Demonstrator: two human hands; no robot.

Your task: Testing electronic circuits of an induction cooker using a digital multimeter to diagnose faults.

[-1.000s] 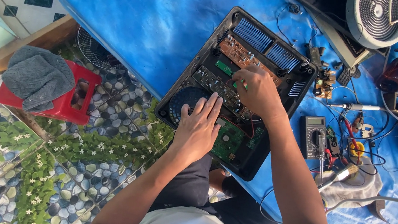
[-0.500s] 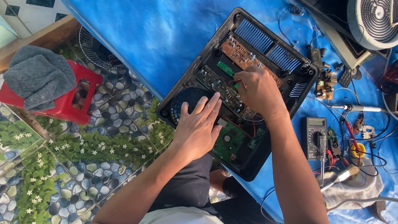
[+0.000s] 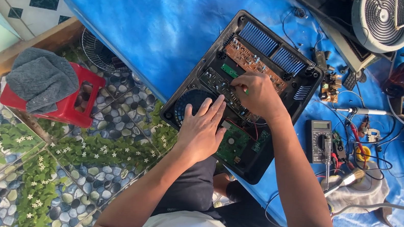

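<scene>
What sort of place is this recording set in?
Probably an informal electronics repair spot on a tiled floor, not a proper workbench. An opened appliance casing lies on a blue tarp, with a multimeter and a soldering iron beside it.

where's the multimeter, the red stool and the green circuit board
multimeter (image 3: 318, 139), head view, on the middle of its grey body
red stool (image 3: 80, 103), head view, on its bare red top beside the grey cloth
green circuit board (image 3: 232, 146), head view, on the board's middle, inside the open black casing

Right hand (image 3: 258, 96) hides the board (image 3: 230, 89) beneath.
</scene>
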